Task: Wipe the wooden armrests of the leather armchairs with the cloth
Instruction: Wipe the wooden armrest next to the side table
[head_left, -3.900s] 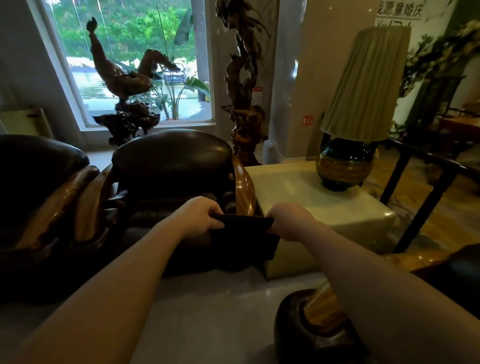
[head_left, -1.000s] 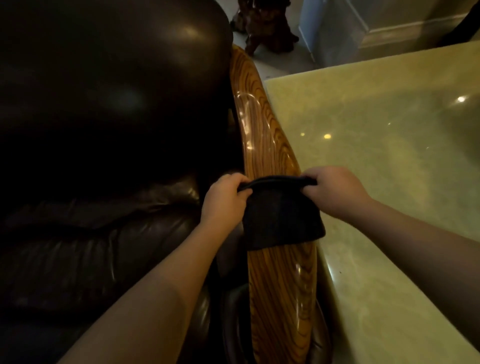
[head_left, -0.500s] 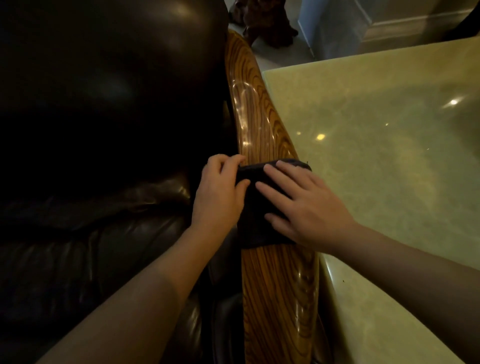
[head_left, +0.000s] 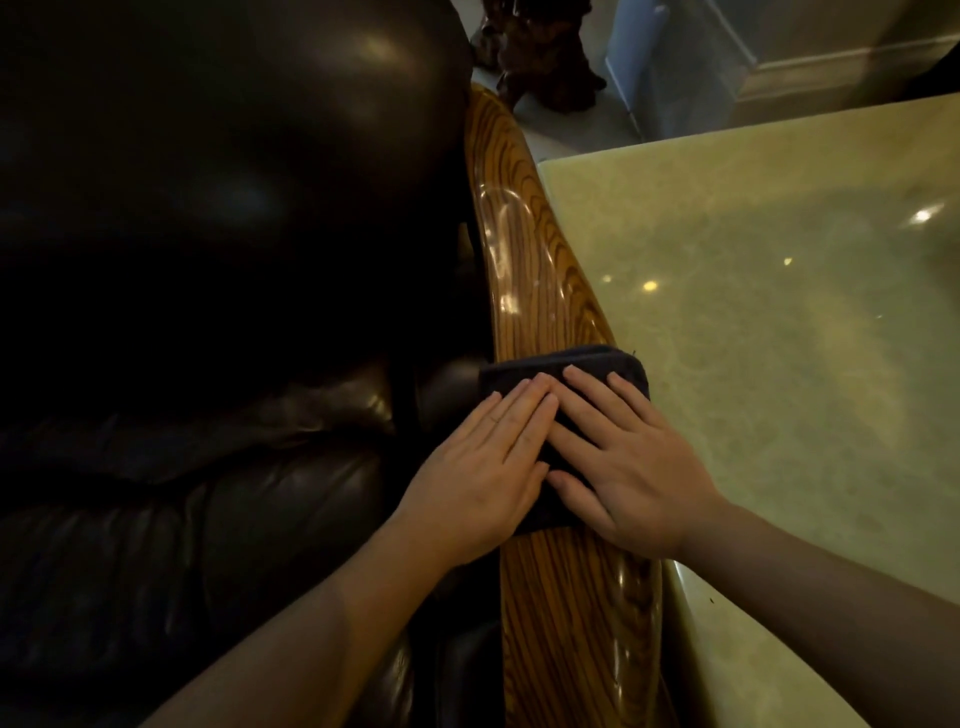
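Both hands flat, fingers spread, L hand & R hand side by side pressing folded dark cloth on glossy striped-grain wooden armrest, dark brown leather armchair to L, pale green polished stone table touching armrest on R, dark carved wood piece on floor beyond.

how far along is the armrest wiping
Done: the cloth lies across the wooden armrest. In hand: left hand and right hand press it flat, midway along. Left: the armrest's stretches beyond and before the cloth, plus any other armrests, none visible here.
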